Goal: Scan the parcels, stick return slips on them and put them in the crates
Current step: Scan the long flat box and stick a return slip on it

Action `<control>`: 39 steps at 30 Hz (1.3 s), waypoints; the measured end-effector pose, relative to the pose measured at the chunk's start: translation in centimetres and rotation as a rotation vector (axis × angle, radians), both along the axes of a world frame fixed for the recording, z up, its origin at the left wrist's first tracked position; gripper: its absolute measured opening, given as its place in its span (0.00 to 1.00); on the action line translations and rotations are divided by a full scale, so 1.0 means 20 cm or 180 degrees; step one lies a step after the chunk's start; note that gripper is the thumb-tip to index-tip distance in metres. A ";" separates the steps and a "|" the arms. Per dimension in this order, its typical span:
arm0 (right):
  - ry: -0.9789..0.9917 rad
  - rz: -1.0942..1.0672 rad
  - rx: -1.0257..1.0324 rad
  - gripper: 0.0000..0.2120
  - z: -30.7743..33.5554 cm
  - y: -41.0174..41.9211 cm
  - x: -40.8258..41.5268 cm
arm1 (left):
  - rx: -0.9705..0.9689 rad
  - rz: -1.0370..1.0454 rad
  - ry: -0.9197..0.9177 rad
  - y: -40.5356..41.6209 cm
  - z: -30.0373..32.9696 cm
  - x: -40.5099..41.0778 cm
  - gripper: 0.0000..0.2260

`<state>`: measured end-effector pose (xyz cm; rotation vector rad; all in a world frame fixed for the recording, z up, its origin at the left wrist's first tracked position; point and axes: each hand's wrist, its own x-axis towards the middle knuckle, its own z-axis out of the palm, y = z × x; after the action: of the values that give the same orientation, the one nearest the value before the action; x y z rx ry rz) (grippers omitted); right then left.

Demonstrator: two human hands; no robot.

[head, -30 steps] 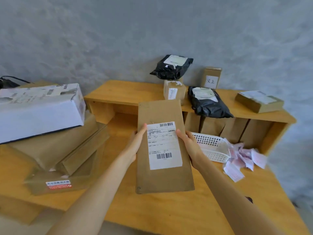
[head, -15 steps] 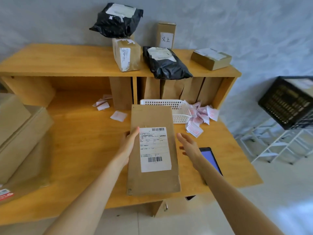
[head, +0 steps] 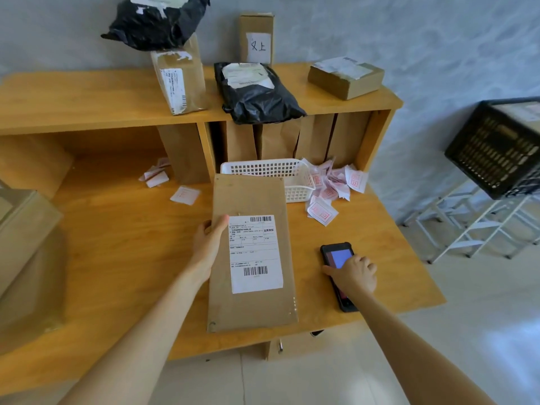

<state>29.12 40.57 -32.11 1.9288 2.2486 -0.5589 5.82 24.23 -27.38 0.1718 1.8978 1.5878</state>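
Note:
A flat brown cardboard parcel (head: 251, 197) with a white barcode label is held above the wooden desk; my left hand (head: 209, 244) grips its left edge, thumb on top. To its right a black handheld scanner (head: 336, 255) with a lit blue screen lies on the desk. My right hand (head: 355, 274) rests on the scanner, fingers curling round it. Return slips (head: 323, 213) with red stamps lie heaped beside a white basket (head: 295, 190). A black crate (head: 496, 147) stands on a white rack at the right.
On the shelf top sit a taped carton (head: 179, 80) with a black bag on it, another black poly bag (head: 254, 92), an upright small box (head: 257, 36) and a flat box (head: 344, 76). Brown boxes (head: 26, 229) pile at the left. Loose slips (head: 184, 194) lie mid-desk.
My right hand let go of the parcel and moved right and down onto the scanner. My left hand alone holds the parcel. The view swung right, bringing the crate into sight.

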 end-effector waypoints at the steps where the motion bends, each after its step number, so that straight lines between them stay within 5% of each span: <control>1: -0.0030 0.0044 0.0042 0.44 0.00 0.00 0.00 | -0.0015 0.0012 0.0019 0.00 0.00 0.00 0.22; 8: -0.0234 0.0565 0.0003 0.43 0.07 0.00 -0.04 | -0.0005 0.0229 0.0148 0.00 0.02 -0.01 0.20; 17: 0.0468 0.1604 0.0192 0.34 0.40 -0.11 -0.20 | 0.0040 0.0527 0.0557 -0.05 0.11 -0.07 0.19; 25: 0.0032 0.2810 0.0167 0.32 0.59 -0.33 -0.23 | -0.0234 0.0512 0.0679 -0.04 0.13 -0.07 0.19; 39: -0.0071 0.3061 0.0237 0.33 0.60 -0.30 -0.17 | -0.0226 0.0500 0.0653 -0.03 0.13 -0.04 0.15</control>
<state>25.65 34.58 -20.05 0.6570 2.7960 -0.2943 4.93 23.66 -24.87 0.1640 2.1688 1.6558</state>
